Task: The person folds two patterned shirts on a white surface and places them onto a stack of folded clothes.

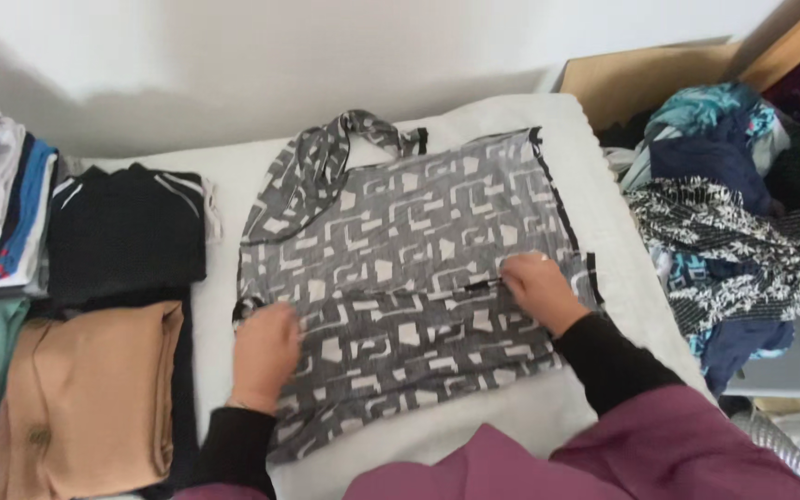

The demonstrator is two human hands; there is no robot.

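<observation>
On the white surface (511, 130), grey patterned top (400, 268) lies flat, bottom part folded up once. Left hand (264, 355) presses it, flat and open; right hand (537, 289) pinches the folded edge. 2 folded stacks (94, 324) done at left; unfolded pile (733, 213) remains at right.

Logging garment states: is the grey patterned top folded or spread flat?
Partly folded. The grey patterned top has its lower part doubled up across the middle, with left hand and right hand on that fold.
</observation>
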